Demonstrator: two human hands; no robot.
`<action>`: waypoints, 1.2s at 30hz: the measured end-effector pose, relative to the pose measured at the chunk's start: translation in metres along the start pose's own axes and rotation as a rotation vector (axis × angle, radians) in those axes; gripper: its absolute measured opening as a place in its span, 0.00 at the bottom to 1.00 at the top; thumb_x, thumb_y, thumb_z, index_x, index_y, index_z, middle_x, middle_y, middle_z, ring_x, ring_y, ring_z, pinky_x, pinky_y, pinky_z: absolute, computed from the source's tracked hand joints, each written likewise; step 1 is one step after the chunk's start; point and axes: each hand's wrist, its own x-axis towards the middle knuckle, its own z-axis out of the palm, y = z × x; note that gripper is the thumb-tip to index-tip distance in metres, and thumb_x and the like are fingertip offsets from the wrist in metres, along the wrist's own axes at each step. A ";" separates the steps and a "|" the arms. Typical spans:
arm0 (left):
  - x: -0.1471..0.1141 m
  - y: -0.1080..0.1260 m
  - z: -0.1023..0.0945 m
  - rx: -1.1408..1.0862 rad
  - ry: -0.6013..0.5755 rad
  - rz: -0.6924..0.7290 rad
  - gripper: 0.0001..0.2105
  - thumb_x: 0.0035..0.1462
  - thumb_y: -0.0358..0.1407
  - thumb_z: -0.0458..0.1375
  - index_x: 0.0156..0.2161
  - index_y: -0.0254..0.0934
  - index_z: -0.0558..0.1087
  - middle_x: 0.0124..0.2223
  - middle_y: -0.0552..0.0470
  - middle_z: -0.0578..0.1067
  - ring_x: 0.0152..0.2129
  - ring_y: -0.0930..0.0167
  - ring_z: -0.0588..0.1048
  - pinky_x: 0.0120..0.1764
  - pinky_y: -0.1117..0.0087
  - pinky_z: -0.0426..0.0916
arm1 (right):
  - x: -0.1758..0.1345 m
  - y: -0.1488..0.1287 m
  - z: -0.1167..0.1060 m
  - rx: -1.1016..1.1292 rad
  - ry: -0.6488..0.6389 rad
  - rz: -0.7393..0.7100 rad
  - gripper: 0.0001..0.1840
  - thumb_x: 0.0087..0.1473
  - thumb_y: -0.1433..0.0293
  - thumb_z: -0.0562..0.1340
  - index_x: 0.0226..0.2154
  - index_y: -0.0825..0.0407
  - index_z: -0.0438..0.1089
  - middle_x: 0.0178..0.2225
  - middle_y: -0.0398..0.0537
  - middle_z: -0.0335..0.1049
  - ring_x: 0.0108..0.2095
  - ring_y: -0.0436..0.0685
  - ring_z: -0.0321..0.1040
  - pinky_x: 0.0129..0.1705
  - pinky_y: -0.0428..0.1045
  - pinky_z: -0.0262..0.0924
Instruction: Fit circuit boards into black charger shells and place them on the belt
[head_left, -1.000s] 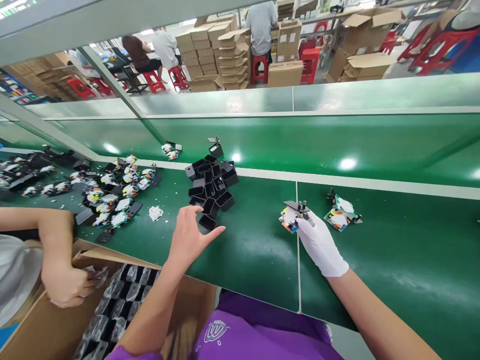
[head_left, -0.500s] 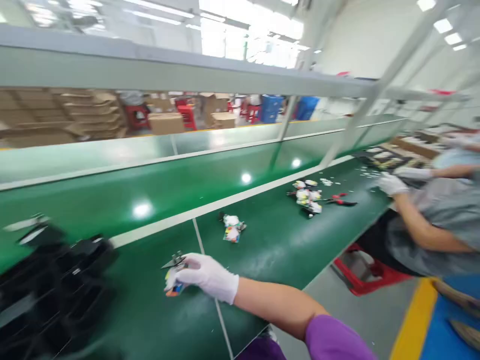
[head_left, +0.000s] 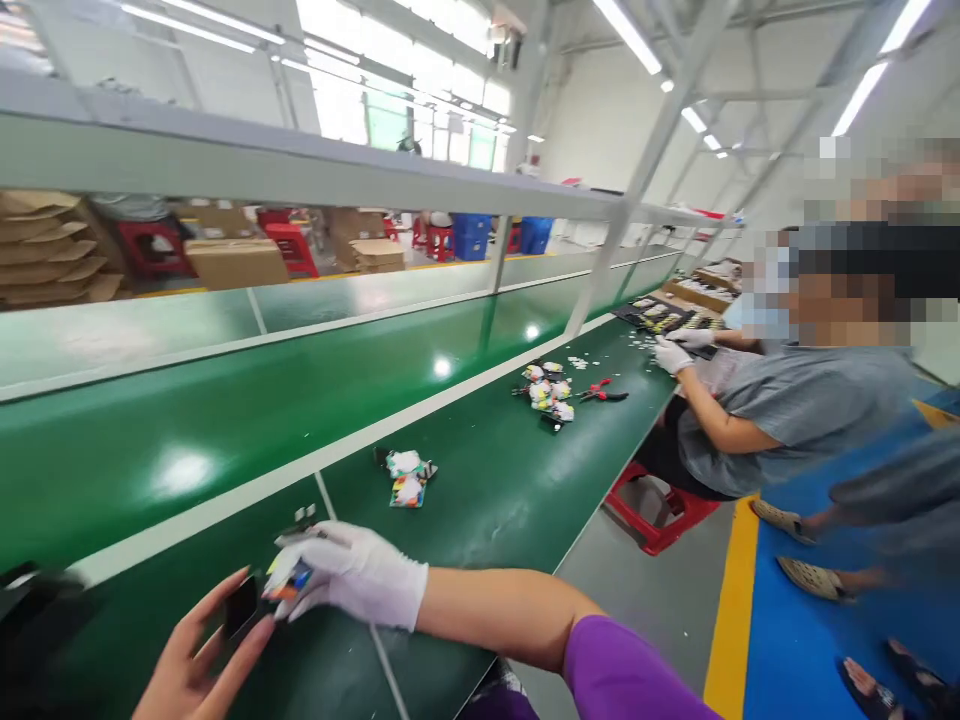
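My right hand (head_left: 364,572), in a white glove, grips a small circuit board (head_left: 287,580) with white, yellow, orange and blue parts. Metal prongs stick up at its far end. My left hand (head_left: 202,655), ungloved, pinches a black plastic housing (head_left: 241,604) between thumb and fingers, close beside the board. Whether the two pieces touch I cannot tell. On the green bench, a few similar boards (head_left: 407,480) lie beyond my right hand. Blurred black housings (head_left: 37,620) are heaped at the far left.
Farther along the green bench (head_left: 480,520) lie a pile of boards (head_left: 550,393), red-handled pliers (head_left: 604,392) and white scraps. A co-worker's gloved hand (head_left: 673,355) works at the right. A metal post (head_left: 609,245) and shelf rail (head_left: 337,165) stand over the bench.
The view has swung right, so the black heap has mostly left the frame. My left hand has come into view with a black housing, next to the board that my right hand still holds.
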 end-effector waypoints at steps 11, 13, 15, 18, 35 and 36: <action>-0.026 0.015 0.010 -0.195 -0.094 0.155 0.28 0.49 0.39 0.68 0.55 0.42 0.65 0.60 0.43 0.71 0.57 0.60 0.71 0.48 0.60 0.77 | -0.024 -0.016 0.001 -0.113 0.091 -0.069 0.26 0.46 0.60 0.73 0.48 0.47 0.72 0.42 0.46 0.75 0.38 0.54 0.72 0.46 0.53 0.70; -0.028 0.017 0.008 -0.162 -0.096 0.206 0.27 0.51 0.37 0.67 0.55 0.42 0.66 0.59 0.43 0.71 0.55 0.61 0.73 0.49 0.59 0.76 | -0.030 -0.019 0.001 -0.205 0.080 -0.032 0.29 0.47 0.61 0.73 0.52 0.45 0.71 0.49 0.49 0.73 0.39 0.54 0.73 0.50 0.55 0.69; -0.029 0.019 0.007 -0.127 -0.090 0.271 0.26 0.52 0.36 0.66 0.55 0.42 0.66 0.57 0.44 0.72 0.52 0.63 0.75 0.49 0.58 0.76 | -0.034 -0.023 0.000 -0.303 0.065 0.001 0.33 0.48 0.62 0.72 0.57 0.43 0.68 0.56 0.50 0.69 0.41 0.55 0.74 0.53 0.56 0.68; -0.029 0.020 0.007 -0.058 -0.068 0.366 0.25 0.53 0.35 0.65 0.56 0.41 0.65 0.55 0.45 0.74 0.50 0.63 0.76 0.50 0.57 0.76 | -0.037 -0.028 -0.003 -0.464 0.023 0.011 0.39 0.48 0.62 0.72 0.61 0.42 0.63 0.62 0.53 0.63 0.46 0.58 0.74 0.56 0.59 0.67; -0.028 0.027 0.004 0.209 0.027 0.669 0.25 0.54 0.31 0.61 0.57 0.41 0.63 0.50 0.44 0.74 0.49 0.61 0.73 0.50 0.56 0.71 | -0.043 -0.032 -0.006 -1.243 -0.115 -0.418 0.32 0.53 0.64 0.70 0.60 0.44 0.65 0.53 0.53 0.73 0.49 0.62 0.73 0.54 0.58 0.69; -0.028 0.027 0.004 0.216 0.029 0.682 0.26 0.54 0.31 0.61 0.58 0.42 0.63 0.50 0.44 0.74 0.49 0.61 0.73 0.50 0.55 0.71 | -0.042 -0.032 -0.006 -1.271 -0.125 -0.443 0.32 0.53 0.64 0.70 0.60 0.44 0.65 0.53 0.52 0.73 0.49 0.62 0.73 0.54 0.58 0.69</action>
